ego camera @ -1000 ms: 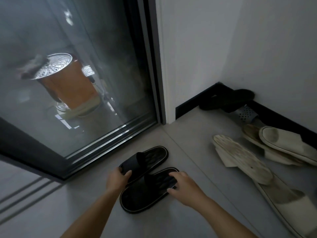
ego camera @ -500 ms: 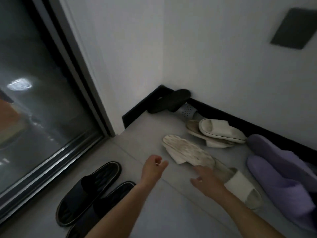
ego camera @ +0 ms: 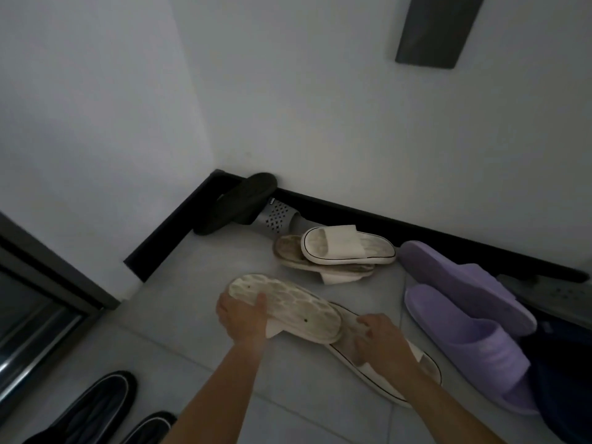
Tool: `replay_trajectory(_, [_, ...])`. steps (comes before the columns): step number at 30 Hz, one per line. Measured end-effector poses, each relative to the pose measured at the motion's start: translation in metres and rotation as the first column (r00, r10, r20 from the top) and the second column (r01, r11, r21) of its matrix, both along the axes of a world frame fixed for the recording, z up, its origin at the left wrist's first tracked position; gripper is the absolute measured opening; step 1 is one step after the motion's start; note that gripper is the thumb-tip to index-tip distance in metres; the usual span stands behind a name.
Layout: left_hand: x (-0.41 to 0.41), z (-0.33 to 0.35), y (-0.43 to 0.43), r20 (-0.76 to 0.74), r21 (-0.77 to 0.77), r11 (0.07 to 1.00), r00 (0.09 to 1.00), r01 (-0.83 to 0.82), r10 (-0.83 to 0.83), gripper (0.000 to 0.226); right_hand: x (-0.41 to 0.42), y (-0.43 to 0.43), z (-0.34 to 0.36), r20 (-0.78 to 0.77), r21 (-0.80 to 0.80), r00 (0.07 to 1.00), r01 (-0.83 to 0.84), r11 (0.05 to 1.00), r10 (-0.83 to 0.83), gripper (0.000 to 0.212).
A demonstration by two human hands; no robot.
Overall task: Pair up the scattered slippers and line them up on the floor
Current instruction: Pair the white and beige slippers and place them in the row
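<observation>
Where both hands hung open half a second ago, the left hand now grips an overturned cream slipper; the right hand presses its upright mate.
Stacked cream slippers and purple slides crowd the black skirting beyond.

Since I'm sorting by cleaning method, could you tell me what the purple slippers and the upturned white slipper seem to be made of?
Purple slippers: probably moulded foam or soft rubber, matte, seamless one-piece shape. Upturned white slipper: likely rubbery plastic, its pebbled tread sole smudged with dirt.

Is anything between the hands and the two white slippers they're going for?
No. The left hand already grips the upturned white slipper; the right hand rests on the white slipper beneath it.
</observation>
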State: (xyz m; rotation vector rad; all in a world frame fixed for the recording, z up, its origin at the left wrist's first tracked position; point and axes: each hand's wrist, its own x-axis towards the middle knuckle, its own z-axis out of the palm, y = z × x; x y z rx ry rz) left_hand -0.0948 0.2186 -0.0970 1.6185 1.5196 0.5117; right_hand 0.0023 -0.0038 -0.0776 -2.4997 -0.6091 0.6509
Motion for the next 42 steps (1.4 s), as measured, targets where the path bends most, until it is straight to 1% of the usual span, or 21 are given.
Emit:
replay_trajectory(2, [0.001, -0.009, 0.017, 0.026, -0.107, 0.994, 1.000, -0.007, 0.010, 0.076, 0.009, 0.015, -0.002, 0.009, 0.055, 0.999, 0.052, 0.997, -0.053, 0.042])
replay_trajectory(4, [-0.001, -0.017, 0.028, 0.066, -0.186, 0.982, 0.997, -0.035, 0.048, 0.057, 0.024, 0.030, 0.000, 0.043, 0.100, 0.995, 0.084, 0.991, -0.088, 0.047])
replay_trajectory(7, [-0.007, -0.018, 0.035, 0.160, -0.211, 0.977, 0.986, -0.016, 0.051, 0.024, 0.055, 0.051, 0.009, 0.090, 0.174, 0.987, 0.117, 0.978, -0.134, 0.053])
replay_trajectory(9, [-0.008, -0.008, 0.034, 0.254, -0.187, 0.982, 0.967, 0.039, 0.010, 0.012, 0.074, 0.061, 0.017, 0.078, 0.186, 0.983, 0.149, 0.971, -0.166, 0.060])
replay_trajectory(11, [-0.008, 0.005, 0.033, 0.323, -0.142, 0.987, 0.946, 0.069, -0.019, 0.018, 0.087, 0.066, 0.023, 0.057, 0.177, 0.987, 0.140, 0.974, -0.152, 0.069])
replay_trajectory(13, [-0.007, 0.022, 0.031, 0.361, -0.048, 0.997, 0.931, 0.066, -0.044, 0.025, 0.094, 0.070, 0.023, 0.007, 0.192, 0.995, 0.095, 0.977, -0.098, 0.074])
replay_trajectory(15, [-0.005, 0.042, 0.026, 0.389, 0.097, 0.992, 0.915, 0.076, -0.109, 0.027, 0.099, 0.074, 0.022, -0.111, 0.223, 0.988, 0.127, 0.966, -0.104, 0.076])
replay_trajectory(17, [-0.004, 0.059, 0.017, 0.392, 0.222, 0.968, 0.898, 0.120, -0.202, 0.030, 0.100, 0.077, 0.020, -0.170, 0.234, 0.973, 0.196, 0.952, -0.159, 0.072])
replay_trajectory(20, [-0.001, 0.077, 0.001, 0.350, 0.326, 0.917, 0.872, 0.229, -0.342, 0.032, 0.095, 0.078, 0.018, -0.103, 0.226, 0.967, 0.249, 0.942, -0.231, 0.050])
replay_trajectory(23, [0.008, 0.088, -0.012, 0.306, 0.343, 0.888, 0.858, 0.305, -0.412, 0.038, 0.087, 0.072, 0.017, -0.024, 0.260, 0.956, 0.290, 0.921, -0.294, 0.015])
replay_trajectory(24, [0.011, 0.091, -0.014, 0.303, 0.338, 0.888, 0.858, 0.310, -0.415, 0.036, 0.085, 0.069, 0.018, -0.023, 0.283, 0.949, 0.307, 0.909, -0.314, 0.010])
replay_trajectory(29, [0.015, 0.100, -0.020, 0.292, 0.332, 0.879, 0.849, 0.341, -0.440, 0.032, 0.081, 0.046, 0.031, 0.034, 0.362, 0.940, 0.304, 0.881, -0.338, 0.016])
replay_trajectory(32, [0.015, 0.107, -0.028, 0.234, 0.434, 0.828, 0.843, 0.354, -0.484, 0.027, 0.082, 0.030, 0.048, 0.057, 0.437, 0.932, 0.299, 0.848, -0.358, 0.015])
replay_trajectory(34, [0.013, 0.112, -0.035, 0.170, 0.578, 0.734, 0.827, 0.357, -0.536, 0.026, 0.085, 0.018, 0.059, 0.008, 0.477, 0.922, 0.336, 0.812, -0.387, 0.019])
replay_trajectory(35, [0.011, 0.111, -0.039, 0.102, 0.664, 0.642, 0.805, 0.382, -0.585, 0.026, 0.086, 0.012, 0.064, -0.038, 0.497, 0.912, 0.371, 0.785, -0.408, 0.022])
replay_trajectory(37, [0.000, 0.101, -0.051, -0.134, 0.779, 0.371, 0.712, 0.506, -0.689, 0.022, 0.085, 0.001, 0.074, -0.114, 0.531, 0.888, 0.434, 0.728, -0.446, 0.027])
replay_trajectory(38, [-0.009, 0.093, -0.058, -0.272, 0.779, 0.232, 0.647, 0.582, -0.712, 0.020, 0.083, -0.004, 0.077, -0.117, 0.534, 0.884, 0.440, 0.722, -0.452, 0.027])
replay_trajectory(39, [-0.020, 0.082, -0.066, -0.393, 0.742, 0.122, 0.576, 0.659, -0.717, 0.020, 0.081, -0.010, 0.080, -0.090, 0.520, 0.889, 0.426, 0.740, -0.449, 0.025])
replay_trajectory(40, [-0.032, 0.070, -0.074, -0.491, 0.678, 0.049, 0.502, 0.733, -0.712, 0.022, 0.078, -0.015, 0.082, -0.050, 0.500, 0.899, 0.400, 0.768, -0.436, 0.024])
replay_trajectory(41, [-0.044, 0.057, -0.082, -0.566, 0.590, 0.002, 0.416, 0.807, -0.712, 0.029, 0.074, -0.020, 0.083, -0.021, 0.494, 0.908, 0.373, 0.786, -0.418, 0.024])
replay_trajectory(42, [-0.056, 0.045, -0.090, -0.620, 0.485, -0.019, 0.328, 0.874, -0.713, 0.038, 0.071, -0.024, 0.083, -0.014, 0.497, 0.918, 0.351, 0.794, -0.397, 0.023])
